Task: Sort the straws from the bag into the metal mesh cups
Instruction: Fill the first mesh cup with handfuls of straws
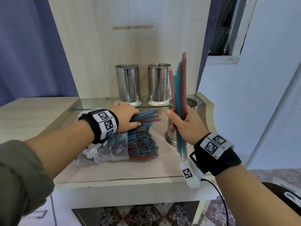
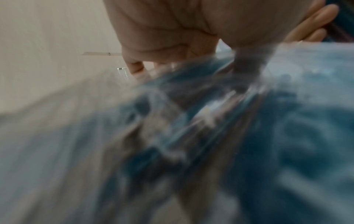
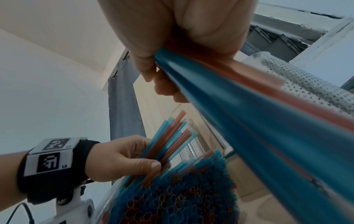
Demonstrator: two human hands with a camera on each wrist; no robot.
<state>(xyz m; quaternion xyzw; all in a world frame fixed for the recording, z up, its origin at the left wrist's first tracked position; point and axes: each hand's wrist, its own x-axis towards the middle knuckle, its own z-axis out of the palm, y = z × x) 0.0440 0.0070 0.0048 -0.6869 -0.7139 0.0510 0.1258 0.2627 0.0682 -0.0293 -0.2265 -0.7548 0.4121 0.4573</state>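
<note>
On the desk, by the bag:
Bag (image 1: 114,149): clear plastic, lying on its side, mouth toward the cups, packed with blue and red straws (image 1: 143,144).
Left hand (image 1: 125,116): on top of the bag, fingers curled round a pulled-out bunch.
Right hand (image 1: 184,126): right of the bag, gripping an upright bundle (image 1: 179,95).
Cups: two (image 1: 128,85) (image 1: 158,84) on the glass shelf (image 1: 97,101) behind the bag; a third (image 1: 193,103) behind the bundle.

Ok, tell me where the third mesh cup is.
In the head view the third mesh cup stands right of the bag, below the glass shelf, behind the straws the right hand holds.
</note>
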